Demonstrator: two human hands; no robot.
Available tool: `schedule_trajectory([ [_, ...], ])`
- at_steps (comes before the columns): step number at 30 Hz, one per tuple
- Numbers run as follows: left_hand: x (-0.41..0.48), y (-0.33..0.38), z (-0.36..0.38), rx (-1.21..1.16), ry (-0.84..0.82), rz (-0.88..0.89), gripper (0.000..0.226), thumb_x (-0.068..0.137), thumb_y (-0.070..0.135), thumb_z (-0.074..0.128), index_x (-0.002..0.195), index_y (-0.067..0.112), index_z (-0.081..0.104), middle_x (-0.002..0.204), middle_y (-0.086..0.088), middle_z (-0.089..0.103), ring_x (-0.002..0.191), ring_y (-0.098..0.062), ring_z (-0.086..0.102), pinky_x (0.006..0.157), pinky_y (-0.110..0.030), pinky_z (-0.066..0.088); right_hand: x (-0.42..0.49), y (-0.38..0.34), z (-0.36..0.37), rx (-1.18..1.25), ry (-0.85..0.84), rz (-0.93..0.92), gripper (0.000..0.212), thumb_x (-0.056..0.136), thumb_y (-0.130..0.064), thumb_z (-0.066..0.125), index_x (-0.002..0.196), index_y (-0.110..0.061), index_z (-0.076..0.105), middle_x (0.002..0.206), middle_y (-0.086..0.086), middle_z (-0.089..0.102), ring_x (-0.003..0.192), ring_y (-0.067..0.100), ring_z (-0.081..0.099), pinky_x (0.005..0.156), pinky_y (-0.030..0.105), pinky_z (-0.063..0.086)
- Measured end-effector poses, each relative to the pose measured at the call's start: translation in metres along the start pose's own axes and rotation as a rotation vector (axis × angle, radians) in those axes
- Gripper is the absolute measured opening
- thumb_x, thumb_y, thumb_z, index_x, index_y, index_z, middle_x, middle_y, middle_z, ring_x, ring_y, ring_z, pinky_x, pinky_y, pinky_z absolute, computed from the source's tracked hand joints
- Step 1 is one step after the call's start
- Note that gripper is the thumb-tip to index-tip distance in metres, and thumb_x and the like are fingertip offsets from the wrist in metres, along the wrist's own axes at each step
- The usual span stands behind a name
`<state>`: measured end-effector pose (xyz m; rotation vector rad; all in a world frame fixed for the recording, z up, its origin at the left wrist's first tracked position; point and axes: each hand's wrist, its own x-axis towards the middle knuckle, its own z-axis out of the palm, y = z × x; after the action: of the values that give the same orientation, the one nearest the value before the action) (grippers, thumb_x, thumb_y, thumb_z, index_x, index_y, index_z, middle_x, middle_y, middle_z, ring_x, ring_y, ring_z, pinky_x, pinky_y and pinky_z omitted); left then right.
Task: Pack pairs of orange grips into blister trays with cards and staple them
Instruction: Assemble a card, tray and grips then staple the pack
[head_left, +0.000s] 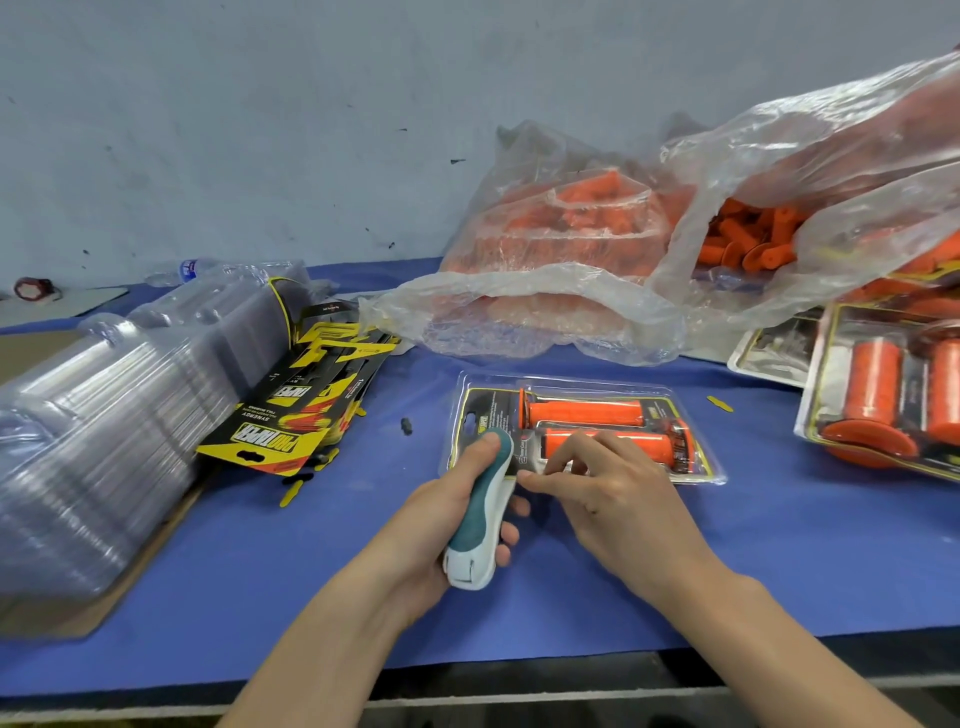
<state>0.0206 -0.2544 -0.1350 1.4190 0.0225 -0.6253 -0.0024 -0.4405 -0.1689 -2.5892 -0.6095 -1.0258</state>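
The left hand (451, 506) grips a stapler (480, 512) aimed away at the pack (582, 428); the two orange grips (584, 411) lie crosswise; right hand (608, 499) fingers pinch the pack's near edge.

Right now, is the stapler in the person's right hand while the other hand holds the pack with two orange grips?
Not quite. The head view shows the stapler in the left hand, not the right. The right hand is the one holding the pack with two orange grips.
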Motion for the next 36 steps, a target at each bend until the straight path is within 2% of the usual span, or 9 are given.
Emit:
schedule_trajectory([
  [9,0.002,-0.002,0.0,-0.023,0.043,-0.027,0.052,0.081,0.059,0.068,0.087,0.008,0.076,0.082,-0.015,0.069,0.056,-0.023,0.061,0.049,-0.029,0.051,-0.001,-0.004,0.004,-0.142,-0.02,-0.035,0.029,0.084,-0.018,0.066,0.112,-0.029,0.066,0.098,-0.005,0.06,0.083,0.021,0.054,0.074,0.03,0.04],
  [13,0.002,-0.002,0.001,-0.032,0.014,-0.031,0.051,0.082,0.059,0.067,0.084,0.01,0.077,0.079,-0.015,0.066,0.057,-0.025,0.059,0.05,-0.029,0.051,0.007,-0.015,0.01,-0.21,-0.087,-0.003,0.066,0.077,-0.032,0.072,0.139,-0.018,0.051,0.126,0.0,0.061,0.109,0.023,0.06,0.086,0.038,0.05],
  [15,0.001,0.0,0.002,-0.046,-0.011,-0.031,0.049,0.085,0.057,0.064,0.081,0.011,0.077,0.077,-0.014,0.063,0.057,-0.023,0.058,0.049,-0.029,0.05,0.011,-0.017,0.013,-0.219,-0.116,-0.037,0.066,0.077,-0.025,0.071,0.139,-0.016,0.051,0.129,-0.002,0.06,0.114,0.021,0.059,0.09,0.038,0.05],
  [19,0.002,0.002,0.004,-0.052,0.008,-0.047,0.047,0.092,0.05,0.06,0.084,0.005,0.07,0.073,-0.012,0.06,0.052,-0.021,0.055,0.044,-0.028,0.047,0.018,-0.016,0.014,-0.149,-0.092,-0.031,0.044,0.08,-0.02,0.047,0.122,-0.015,0.061,0.114,-0.003,0.065,0.105,0.021,0.061,0.089,0.034,0.046],
  [24,0.004,0.002,0.004,-0.061,0.013,-0.058,0.045,0.093,0.047,0.06,0.088,0.003,0.067,0.072,-0.012,0.06,0.051,-0.021,0.055,0.044,-0.028,0.047,0.015,-0.013,0.017,-0.1,-0.106,-0.028,0.046,0.072,-0.012,0.071,0.118,-0.013,0.063,0.108,-0.001,0.066,0.099,0.022,0.061,0.086,0.035,0.048],
  [28,0.002,0.004,0.005,-0.07,-0.037,-0.085,0.05,0.09,0.054,0.06,0.098,0.005,0.069,0.079,-0.016,0.06,0.055,-0.024,0.056,0.047,-0.029,0.05,0.013,-0.011,0.017,-0.196,-0.138,-0.011,0.059,0.075,-0.015,0.073,0.132,-0.013,0.055,0.122,0.001,0.061,0.105,0.023,0.06,0.086,0.036,0.05],
  [31,-0.013,0.01,-0.017,0.085,-0.082,-0.155,0.063,0.081,0.062,0.064,0.108,0.005,0.068,0.085,-0.016,0.067,0.059,-0.024,0.059,0.05,-0.029,0.051,0.01,-0.008,0.016,-0.212,-0.142,-0.002,0.058,0.079,-0.016,0.074,0.134,-0.015,0.054,0.116,0.001,0.061,0.101,0.025,0.058,0.081,0.038,0.051],
  [33,-0.026,0.013,-0.04,0.303,0.02,-0.148,0.072,0.072,0.067,0.065,0.105,0.004,0.068,0.085,-0.014,0.072,0.057,-0.022,0.062,0.049,-0.028,0.051,0.007,-0.005,0.015,-0.198,-0.135,-0.017,0.044,0.079,-0.012,0.077,0.119,-0.019,0.064,0.107,-0.001,0.062,0.096,0.025,0.058,0.077,0.037,0.05],
  [36,-0.027,0.011,-0.068,0.6,0.467,0.019,0.065,0.077,0.066,0.064,0.103,0.006,0.06,0.084,-0.011,0.071,0.064,-0.026,0.065,0.058,-0.036,0.055,0.005,-0.005,0.015,-0.171,-0.128,-0.024,0.032,0.077,-0.01,0.079,0.105,-0.023,0.069,0.102,-0.004,0.063,0.093,0.023,0.059,0.075,0.034,0.046],
])
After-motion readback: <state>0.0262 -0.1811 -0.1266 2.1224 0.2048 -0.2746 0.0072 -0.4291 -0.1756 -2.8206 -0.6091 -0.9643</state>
